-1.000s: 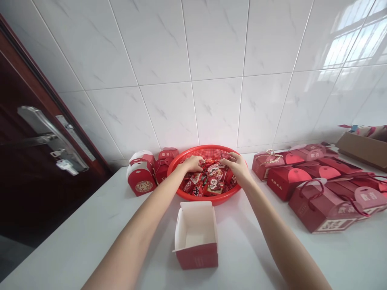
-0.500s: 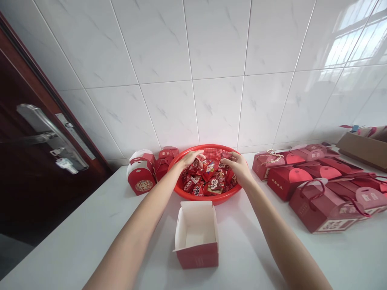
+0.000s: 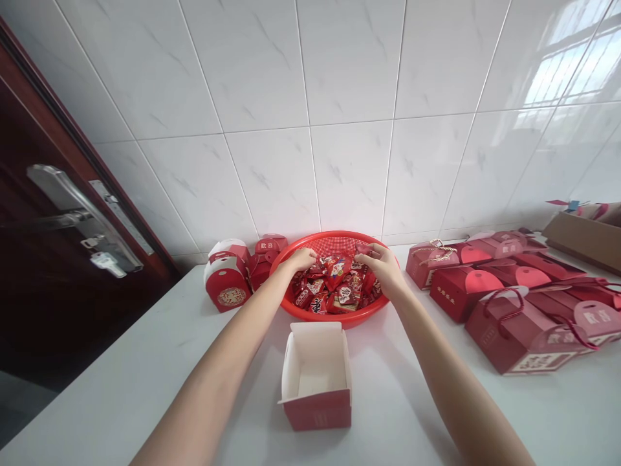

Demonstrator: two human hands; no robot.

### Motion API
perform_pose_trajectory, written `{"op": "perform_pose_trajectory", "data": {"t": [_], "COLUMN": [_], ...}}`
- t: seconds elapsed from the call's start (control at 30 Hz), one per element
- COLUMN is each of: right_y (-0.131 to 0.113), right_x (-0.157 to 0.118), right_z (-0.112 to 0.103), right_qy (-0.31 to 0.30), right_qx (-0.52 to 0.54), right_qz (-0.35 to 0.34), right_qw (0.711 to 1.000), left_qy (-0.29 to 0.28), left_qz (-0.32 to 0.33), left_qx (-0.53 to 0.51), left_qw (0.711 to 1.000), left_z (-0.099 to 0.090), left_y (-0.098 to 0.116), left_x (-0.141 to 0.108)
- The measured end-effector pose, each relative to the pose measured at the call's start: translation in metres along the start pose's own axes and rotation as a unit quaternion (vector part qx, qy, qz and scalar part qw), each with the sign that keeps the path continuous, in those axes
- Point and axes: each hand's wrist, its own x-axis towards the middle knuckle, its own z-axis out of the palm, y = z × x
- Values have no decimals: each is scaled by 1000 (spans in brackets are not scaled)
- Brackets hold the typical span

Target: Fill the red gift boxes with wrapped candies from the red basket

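Red-wrapped snack packets [image 3: 345,294] fill a red plastic basket [image 3: 339,317] against the wall. Over the basket's left side, my left hand [image 3: 301,260] is closed, its fingertips pressed together; whatever they may hold is hidden. At the right side, my right hand [image 3: 383,265] pinches a small red packet [image 3: 362,249] between thumb and fingers, just above the pile. In front of the basket, between my forearms, stands an open red box [image 3: 317,411] with a white inside and nothing in it.
Two groups of red gift boxes flank the basket: a few boxes [image 3: 227,285] on the left, several handled ones [image 3: 521,330] on the right. A brown cardboard box [image 3: 587,239] sits at the far right. White tiles rise behind the table [image 3: 388,401]; a door handle [image 3: 82,220] is at left.
The fingers of my left hand have closed together and lifted slightly off the packets. My right hand keeps its pinch on the red packet in nearly the same place.
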Motion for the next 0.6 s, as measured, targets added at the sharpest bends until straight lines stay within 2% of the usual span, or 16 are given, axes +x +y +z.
{"op": "perform_pose_trajectory", "data": {"t": [0.1, 0.23, 0.4, 0.6], "right_y": [0, 0, -2, -3], "right_x": [0, -1, -2, -3], "right_z": [0, 0, 0, 0], "right_qy": [4, 0, -11, -13], "right_qx": [-6, -10, -12, -15], "right_qz": [-3, -6, 0, 6], "right_qw": [1000, 1000, 1000, 1000], "left_qy": [-63, -97, -98, -70], "left_qz": [-5, -3, 0, -27], "left_qx": [24, 39, 26, -34], "left_qw": [998, 995, 995, 997], "left_z": [-3, -6, -7, -5], "left_y": [-1, 1, 5, 7], "left_x": [0, -2, -6, -7]}}
